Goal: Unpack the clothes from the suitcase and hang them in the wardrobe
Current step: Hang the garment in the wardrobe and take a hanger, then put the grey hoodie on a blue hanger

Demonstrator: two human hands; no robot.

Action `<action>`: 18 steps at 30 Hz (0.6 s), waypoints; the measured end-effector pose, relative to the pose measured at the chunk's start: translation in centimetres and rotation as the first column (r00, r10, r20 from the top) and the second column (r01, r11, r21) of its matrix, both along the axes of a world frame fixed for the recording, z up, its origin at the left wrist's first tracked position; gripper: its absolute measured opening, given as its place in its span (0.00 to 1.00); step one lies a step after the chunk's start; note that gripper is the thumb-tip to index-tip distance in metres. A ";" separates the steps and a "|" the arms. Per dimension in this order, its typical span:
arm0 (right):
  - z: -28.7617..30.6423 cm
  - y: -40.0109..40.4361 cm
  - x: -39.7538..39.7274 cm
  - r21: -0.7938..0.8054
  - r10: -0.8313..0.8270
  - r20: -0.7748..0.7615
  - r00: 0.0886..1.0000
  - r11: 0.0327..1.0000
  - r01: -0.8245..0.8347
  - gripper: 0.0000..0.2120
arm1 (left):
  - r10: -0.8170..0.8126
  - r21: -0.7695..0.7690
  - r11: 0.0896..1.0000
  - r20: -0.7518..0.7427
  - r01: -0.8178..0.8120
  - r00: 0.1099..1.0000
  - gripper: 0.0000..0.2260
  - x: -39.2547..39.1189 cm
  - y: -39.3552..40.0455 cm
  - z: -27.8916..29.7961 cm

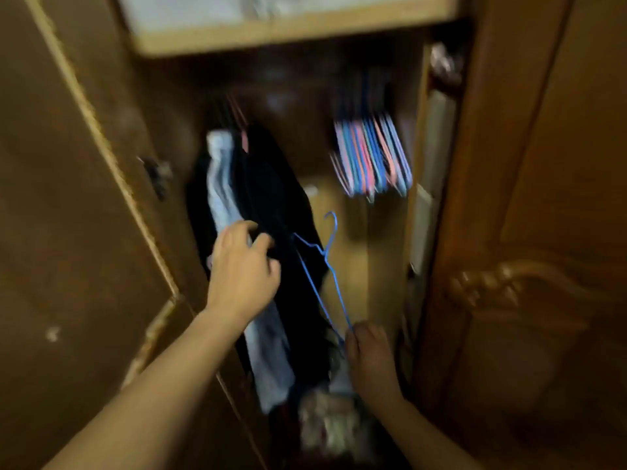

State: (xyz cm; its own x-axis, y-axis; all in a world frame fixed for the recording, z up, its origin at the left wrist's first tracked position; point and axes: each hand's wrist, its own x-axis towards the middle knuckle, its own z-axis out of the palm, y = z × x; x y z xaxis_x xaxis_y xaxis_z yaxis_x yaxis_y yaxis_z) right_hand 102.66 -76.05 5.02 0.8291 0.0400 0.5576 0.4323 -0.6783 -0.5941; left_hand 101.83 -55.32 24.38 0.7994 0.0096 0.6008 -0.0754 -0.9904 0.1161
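The head view looks down into an open wardrobe (509, 164), blurred by motion. At lower centre the right hand (368, 357) pinches the bottom corner of a blue wire hanger (325, 262), which carries nothing and stands with its hook pointing up near mid-frame. At centre left the left hand (242, 269) has its fingers curled onto the dark clothes (271, 198) hanging there, beside a pale garment (224, 198); whether it grips the cloth or only pushes it aside I cannot tell for sure, though the fingers look closed on a fold. At upper right a bunch of spare hangers (371, 157), pink and blue, hangs under the shelf (288, 25). The risks, as I judge them: the hanger is held only at one end, so it could swing and its hook could catch in the dark clothes or slip from the pinch; a pull from the left hand could drag a hung garment off its own hanger onto the pile (325, 425) at the bottom of the frame. Much stays hidden: the rail is lost in shadow below the shelf, the suitcase is out of frame, the pile below is too smeared to name, and the hangers that carry the clothes show only as faint pink lines at upper centre.
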 end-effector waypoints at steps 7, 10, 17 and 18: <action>-9.7 -6.5 -18.4 0.202 -0.167 -0.405 0.899 0.942 0.267 0.12 | -0.284 -0.410 0.912 -0.685 -0.033 0.671 0.25 -5.3 -10.7 -22.4; -13.6 -8.3 -28.7 0.187 -0.240 -0.638 0.732 0.873 0.450 0.18 | -0.262 -0.317 0.949 -0.778 0.003 0.571 0.32 -10.5 -13.3 -30.8; -13.8 -17.5 -50.9 0.465 0.034 -0.867 0.497 0.414 0.782 0.13 | -0.264 -0.028 0.794 -0.916 0.608 0.302 0.30 -19.1 -21.7 -38.9; -13.4 -19.2 -52.9 0.497 0.049 -0.855 0.516 0.359 0.790 0.13 | -0.291 -0.063 0.742 -0.928 0.668 0.235 0.23 -19.9 -23.1 -39.2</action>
